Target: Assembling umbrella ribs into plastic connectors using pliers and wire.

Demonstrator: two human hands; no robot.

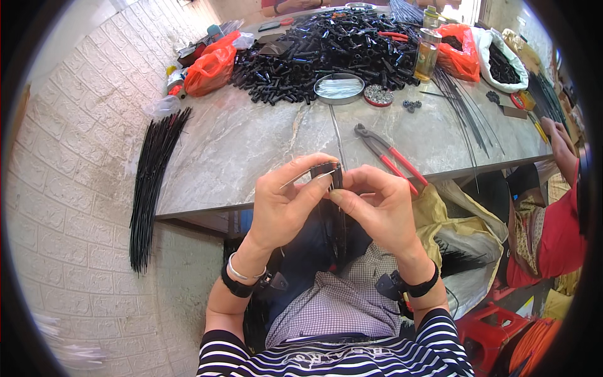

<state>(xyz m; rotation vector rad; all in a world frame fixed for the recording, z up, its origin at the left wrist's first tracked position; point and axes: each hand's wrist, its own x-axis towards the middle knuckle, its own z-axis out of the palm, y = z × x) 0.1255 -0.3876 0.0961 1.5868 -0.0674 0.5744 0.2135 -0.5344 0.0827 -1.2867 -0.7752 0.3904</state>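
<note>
Both my hands meet above the near edge of the table, over my lap. My left hand (281, 201) is closed, pinching a small black part (325, 168) with a few thin pale wires or pins beside it. From the other side, my right hand (381, 200) pinches the same part between thumb and forefinger. My fingers partly cover it, so its exact kind cannot be told. On the tabletop just beyond my right hand lie end-cutting pliers (408, 166) with red handles. A round tin (339, 99) of thin pale pins stands farther back.
A large heap of black tubular pieces (326, 50) covers the back of the table (245, 147). Long black rods (154, 182) overhang its left edge. Red bags (213, 66), a white sack (499, 56) and a bottle (426, 55) stand around the heap. Another person's arm (564, 151) is at right.
</note>
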